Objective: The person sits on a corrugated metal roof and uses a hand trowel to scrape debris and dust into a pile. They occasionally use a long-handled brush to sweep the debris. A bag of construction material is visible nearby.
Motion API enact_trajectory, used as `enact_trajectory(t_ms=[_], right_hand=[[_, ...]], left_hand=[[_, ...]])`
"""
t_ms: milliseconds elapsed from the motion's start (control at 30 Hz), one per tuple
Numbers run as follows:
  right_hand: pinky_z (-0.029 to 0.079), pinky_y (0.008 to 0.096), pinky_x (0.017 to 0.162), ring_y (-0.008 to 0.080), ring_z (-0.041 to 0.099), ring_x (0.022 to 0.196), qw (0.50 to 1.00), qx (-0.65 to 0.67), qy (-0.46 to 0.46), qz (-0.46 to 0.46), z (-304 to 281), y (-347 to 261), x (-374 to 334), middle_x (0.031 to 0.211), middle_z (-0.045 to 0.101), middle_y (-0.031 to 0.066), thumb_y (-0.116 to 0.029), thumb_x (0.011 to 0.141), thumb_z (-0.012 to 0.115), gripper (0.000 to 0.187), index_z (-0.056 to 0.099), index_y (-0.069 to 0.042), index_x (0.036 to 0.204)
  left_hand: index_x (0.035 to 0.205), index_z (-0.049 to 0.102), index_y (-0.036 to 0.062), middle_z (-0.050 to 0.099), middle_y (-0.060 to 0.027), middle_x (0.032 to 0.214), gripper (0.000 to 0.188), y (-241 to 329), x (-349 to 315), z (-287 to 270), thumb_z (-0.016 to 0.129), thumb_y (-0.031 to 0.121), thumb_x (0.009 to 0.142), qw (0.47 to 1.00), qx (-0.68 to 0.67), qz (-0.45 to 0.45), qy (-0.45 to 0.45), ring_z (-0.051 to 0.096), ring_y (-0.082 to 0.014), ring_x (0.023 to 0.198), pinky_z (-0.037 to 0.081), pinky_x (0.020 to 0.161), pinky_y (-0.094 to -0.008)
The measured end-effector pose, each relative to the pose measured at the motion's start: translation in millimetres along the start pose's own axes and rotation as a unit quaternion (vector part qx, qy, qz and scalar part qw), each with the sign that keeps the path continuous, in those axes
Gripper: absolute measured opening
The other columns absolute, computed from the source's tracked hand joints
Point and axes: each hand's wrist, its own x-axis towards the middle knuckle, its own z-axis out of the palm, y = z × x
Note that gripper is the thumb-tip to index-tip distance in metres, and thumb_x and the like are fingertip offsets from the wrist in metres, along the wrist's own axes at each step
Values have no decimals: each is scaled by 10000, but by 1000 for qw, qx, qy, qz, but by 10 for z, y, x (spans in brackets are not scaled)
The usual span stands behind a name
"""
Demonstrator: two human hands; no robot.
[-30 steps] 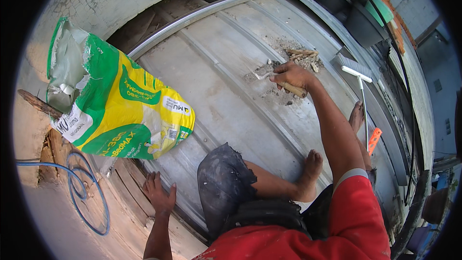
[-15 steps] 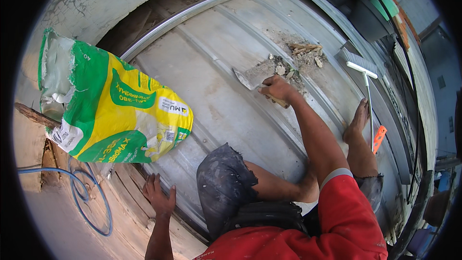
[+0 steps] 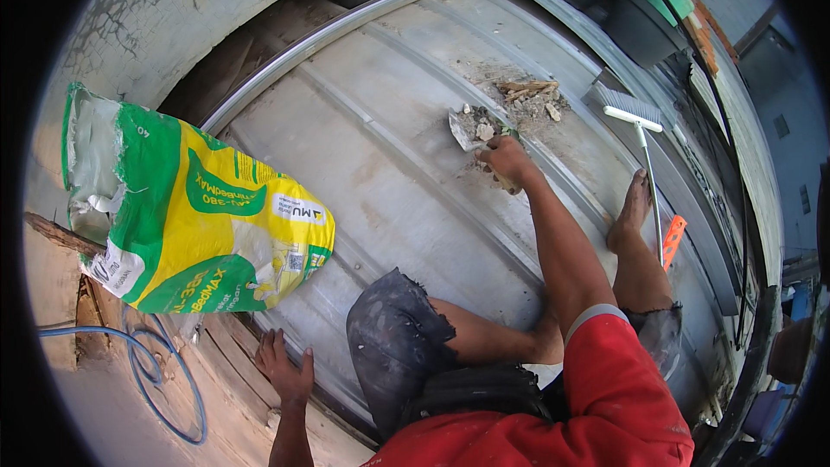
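Observation:
My right hand is closed round the handle of a trowel low over the ribbed metal sheet. Grey rubble lies on and against its blade; how much rests on it I cannot tell. Just beyond, a heap of broken debris with splintered wood and chunks sits on the sheet. My left hand rests with fingers spread at the sheet's left edge, beside the wooden boards, holding nothing. A green and yellow sack, its torn mouth to the left, stands ahead of that hand.
A white-headed brush with a long handle lies at the right, near my bare foot and an orange perforated piece. A blue hose coils at lower left. A stick juts by the sack. Dark tubs stand at far right.
The trowel blade has moved from bare sheet into the loose rubble, with chunks now on or against it. My left hand stays at the edge. The whole view has shifted slightly.

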Motion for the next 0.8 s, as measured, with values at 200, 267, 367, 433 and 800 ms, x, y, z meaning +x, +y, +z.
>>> enact_trajectory(t_ms=[200,267,367,433,800], right_hand=[[585,379,563,232,711,658,954,299,-21,14,148,198,117,887,752,150,-288,1050,720,368,726,79,1073],[558,350,539,201,659,599,910,413,-35,35,320,125,243,838,727,102,-309,1084,689,357,723,46,1068],[560,341,528,178,637,605,848,526,-43,44,509,24,423,850,701,79,-294,1117,632,311,690,12,1101],[555,338,522,177,637,617,822,566,-42,49,558,49,464,847,693,71,-290,1124,611,298,682,-2,1097],[580,372,583,233,691,678,903,426,2,54,250,429,-198,882,746,123,-244,1003,721,297,730,45,1066]], left_hand=[[1489,563,-9,535,-273,1532,768,10,-19,-2,797,375,866,1000,0,-12,-12,422,-469,1489,241,1252,-642],[1487,564,-7,536,-273,1529,771,4,-12,-1,799,379,863,1000,0,-13,-13,425,-470,1487,240,1253,-644],[1489,564,-8,537,-273,1529,778,-3,-3,4,802,377,855,1000,8,-7,-10,433,-474,1481,243,1250,-644],[1489,564,-12,538,-274,1528,784,-5,-6,1,803,375,851,1000,7,-3,-4,436,-475,1478,245,1248,-644],[1491,561,-29,536,-280,1529,774,-20,-16,2,796,361,865,1000,4,13,-5,445,-482,1457,244,1243,-645]])
